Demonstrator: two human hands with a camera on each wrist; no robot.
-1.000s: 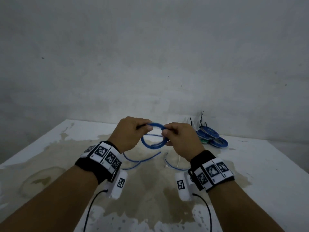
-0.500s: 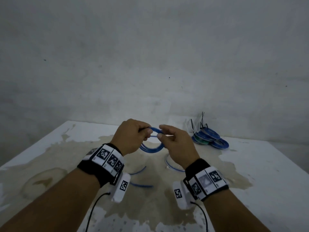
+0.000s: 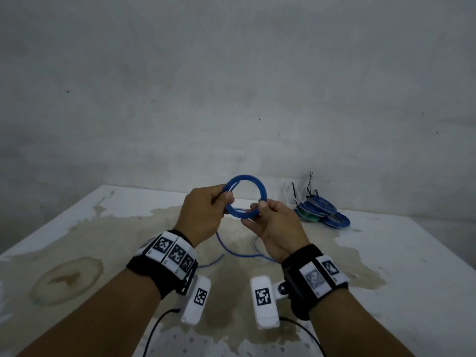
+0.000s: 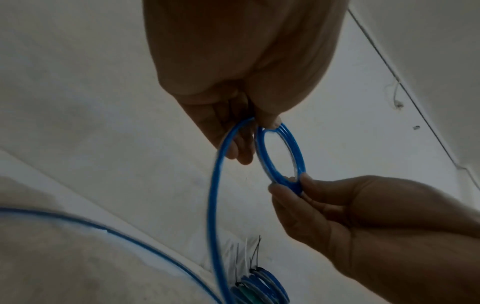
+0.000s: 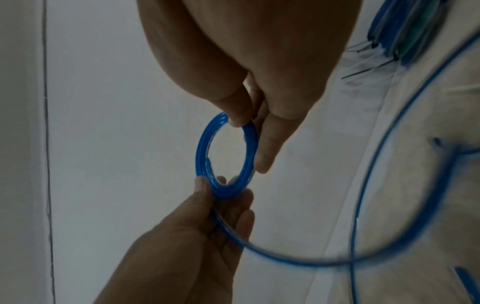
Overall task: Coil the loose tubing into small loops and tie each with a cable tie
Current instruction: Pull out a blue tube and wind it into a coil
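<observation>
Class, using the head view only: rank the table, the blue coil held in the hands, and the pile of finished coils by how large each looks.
1. table, by far the largest.
2. pile of finished coils and blue coil: these look alike in extent, and the held coil is nearer the camera, so I leave them unranked.

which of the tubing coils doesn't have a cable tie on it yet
The blue coil held up between the left hand and right hand; the finished coils piled on the table show black ties.

Bare arms. Each wrist wears a black band [image 3: 164,274] with white square-pattern tags, a white camera box [image 3: 197,297] and a thin black cable [image 3: 154,328].
</observation>
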